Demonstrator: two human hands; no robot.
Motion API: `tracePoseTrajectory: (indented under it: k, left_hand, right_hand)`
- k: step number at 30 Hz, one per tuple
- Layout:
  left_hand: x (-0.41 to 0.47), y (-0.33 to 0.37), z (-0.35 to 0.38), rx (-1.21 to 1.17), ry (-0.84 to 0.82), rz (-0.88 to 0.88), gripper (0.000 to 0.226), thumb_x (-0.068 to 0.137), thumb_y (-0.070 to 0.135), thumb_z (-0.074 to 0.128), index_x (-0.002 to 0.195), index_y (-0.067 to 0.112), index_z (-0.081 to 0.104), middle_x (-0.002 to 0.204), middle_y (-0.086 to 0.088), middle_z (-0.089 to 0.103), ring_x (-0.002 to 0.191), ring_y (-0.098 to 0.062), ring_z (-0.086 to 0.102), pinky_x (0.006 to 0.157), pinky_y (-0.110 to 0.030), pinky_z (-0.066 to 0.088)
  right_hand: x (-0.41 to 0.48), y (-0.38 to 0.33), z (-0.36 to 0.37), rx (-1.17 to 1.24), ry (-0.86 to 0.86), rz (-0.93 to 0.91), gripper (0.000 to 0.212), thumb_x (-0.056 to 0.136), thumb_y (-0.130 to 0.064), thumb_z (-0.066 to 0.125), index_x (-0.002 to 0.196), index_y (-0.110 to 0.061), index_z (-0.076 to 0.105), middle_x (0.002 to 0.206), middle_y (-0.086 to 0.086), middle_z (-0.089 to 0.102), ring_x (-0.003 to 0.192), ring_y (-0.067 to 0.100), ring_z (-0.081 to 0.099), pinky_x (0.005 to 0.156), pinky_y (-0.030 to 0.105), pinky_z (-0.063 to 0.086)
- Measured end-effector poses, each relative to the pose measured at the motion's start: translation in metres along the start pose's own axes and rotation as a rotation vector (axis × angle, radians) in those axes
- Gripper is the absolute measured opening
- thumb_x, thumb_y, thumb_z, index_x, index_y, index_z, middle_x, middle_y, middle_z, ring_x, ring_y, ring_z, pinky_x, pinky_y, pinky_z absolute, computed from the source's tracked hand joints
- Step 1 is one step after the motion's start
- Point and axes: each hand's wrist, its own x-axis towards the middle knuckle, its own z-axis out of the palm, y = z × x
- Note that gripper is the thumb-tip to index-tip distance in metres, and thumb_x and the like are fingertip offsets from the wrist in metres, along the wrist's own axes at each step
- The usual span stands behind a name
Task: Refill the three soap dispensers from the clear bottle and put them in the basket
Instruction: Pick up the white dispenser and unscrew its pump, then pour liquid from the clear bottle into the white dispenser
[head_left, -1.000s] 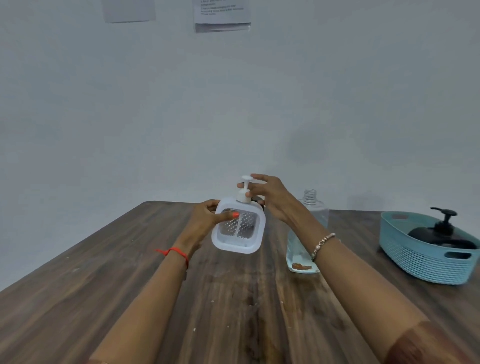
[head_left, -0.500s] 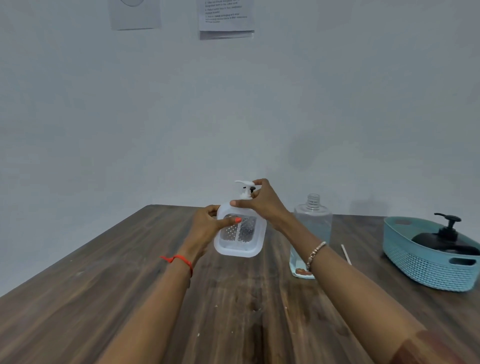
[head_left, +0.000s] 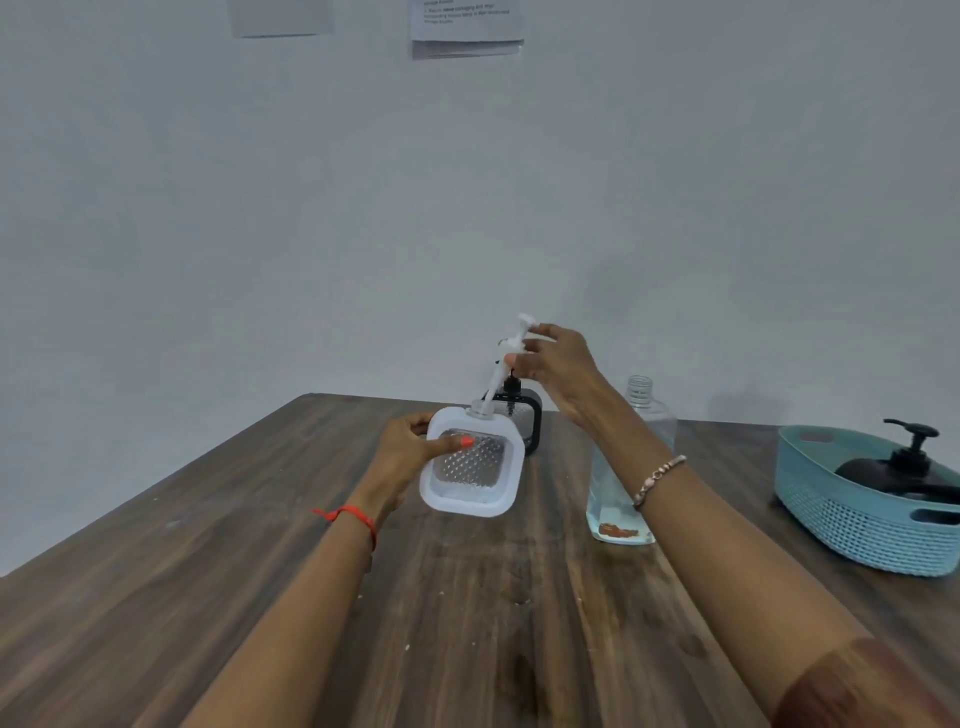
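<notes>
White plastic pump (head_left: 511, 345) is sliding up out of the neck: the right hand (head_left: 556, 364), pinching its head between thumb and fingertips, is lifting it, where half a second ago it was seated (the tube's tip is seemingly still inside). That is opening the white dispenser (head_left: 470, 478) for refilling. The left hand (head_left: 410, 457) is gripping its body, tilted toward the camera. The uncapped clear bottle (head_left: 613, 499) is standing just to its right, and the basket (head_left: 841, 525) farther right is holding one black dispenser (head_left: 904, 467).

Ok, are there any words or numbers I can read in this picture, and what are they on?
Printed paper on the wall: lines of print, too small and blurred to read.
Other paper: no writing shows.
Bottle, white dispenser, basket: no words or labels show.
</notes>
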Motion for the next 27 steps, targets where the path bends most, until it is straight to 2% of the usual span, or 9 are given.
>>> tracePoseTrajectory:
  k: [2,5,8,10,13,18,21,24,27]
  left_hand:
    - [-0.002,-0.004,-0.002,-0.023,0.033,-0.013,0.039,0.065,0.008,0.082,0.101,0.008,0.064,0.095,-0.01,0.07,0.076,-0.021,0.067,0.067,-0.03,0.056]
    - [-0.003,-0.011,-0.006,-0.08,0.105,-0.015,0.04,0.066,0.006,0.081,0.102,0.007,0.062,0.096,-0.01,0.068,0.078,-0.023,0.066,0.069,-0.033,0.056]
    - [-0.002,-0.013,-0.011,-0.138,0.172,-0.003,0.045,0.067,0.005,0.081,0.106,0.008,0.059,0.099,-0.009,0.065,0.085,-0.026,0.064,0.073,-0.036,0.056]
    - [-0.001,-0.011,-0.012,-0.16,0.218,0.01,0.045,0.068,0.005,0.08,0.107,0.009,0.057,0.097,-0.006,0.064,0.085,-0.024,0.063,0.074,-0.036,0.055]
    - [0.003,-0.006,-0.012,-0.164,0.263,0.022,0.045,0.068,0.008,0.081,0.106,0.01,0.057,0.099,-0.006,0.064,0.087,-0.025,0.063,0.078,-0.04,0.054]
    - [0.007,0.0,-0.002,-0.168,0.258,0.045,0.048,0.066,0.01,0.083,0.108,0.009,0.06,0.105,-0.01,0.065,0.093,-0.028,0.065,0.081,-0.041,0.055]
    - [0.008,0.001,0.005,-0.18,0.269,0.043,0.052,0.064,0.013,0.084,0.11,0.011,0.059,0.108,-0.009,0.066,0.095,-0.027,0.065,0.082,-0.042,0.056]
    - [0.007,0.004,0.013,-0.172,0.262,0.052,0.052,0.066,0.012,0.083,0.111,0.013,0.057,0.106,-0.007,0.065,0.09,-0.024,0.064,0.073,-0.035,0.055]
    - [0.006,0.007,0.022,-0.184,0.232,0.065,0.052,0.067,0.01,0.082,0.112,0.011,0.056,0.104,-0.008,0.065,0.088,-0.023,0.063,0.068,-0.03,0.053]
  right_hand:
    - [-0.001,-0.003,-0.004,0.042,0.057,-0.096,0.051,0.072,0.019,0.063,0.121,0.01,0.05,0.092,0.009,0.061,0.083,0.023,0.06,0.079,0.035,0.055]
    - [-0.008,0.002,-0.009,-0.044,0.169,-0.244,0.039,0.07,0.014,0.068,0.108,0.008,0.06,0.093,0.003,0.062,0.078,0.009,0.059,0.064,0.011,0.051]
    - [-0.021,0.027,-0.019,-0.289,0.168,-0.332,0.038,0.067,0.01,0.073,0.103,-0.002,0.064,0.094,0.003,0.063,0.08,0.006,0.06,0.063,0.01,0.051]
    - [-0.03,0.057,-0.026,-0.484,0.101,-0.361,0.035,0.065,0.006,0.074,0.095,-0.008,0.063,0.095,0.004,0.061,0.082,0.012,0.058,0.064,0.015,0.05]
    - [-0.039,0.107,-0.034,-0.886,-0.106,-0.423,0.024,0.063,-0.002,0.069,0.086,-0.008,0.066,0.089,0.002,0.049,0.08,0.018,0.049,0.065,0.014,0.033]
    - [-0.055,0.147,-0.034,-1.175,-0.44,-0.265,0.02,0.075,0.003,0.062,0.094,0.004,0.057,0.103,0.009,0.04,0.09,0.014,0.036,0.068,0.016,0.025]
    - [-0.06,0.147,-0.03,-1.259,-0.532,-0.164,0.021,0.075,0.004,0.059,0.096,0.006,0.057,0.106,0.013,0.042,0.093,0.022,0.043,0.07,0.023,0.031]
    - [-0.062,0.138,-0.037,-1.274,-0.545,-0.211,0.032,0.074,0.005,0.06,0.105,0.003,0.061,0.112,0.017,0.052,0.104,0.026,0.048,0.082,0.026,0.038]
    - [-0.067,0.111,-0.047,-0.984,-0.238,-0.42,0.038,0.066,0.013,0.045,0.093,0.001,0.069,0.095,0.016,0.065,0.09,0.01,0.054,0.079,0.014,0.038]
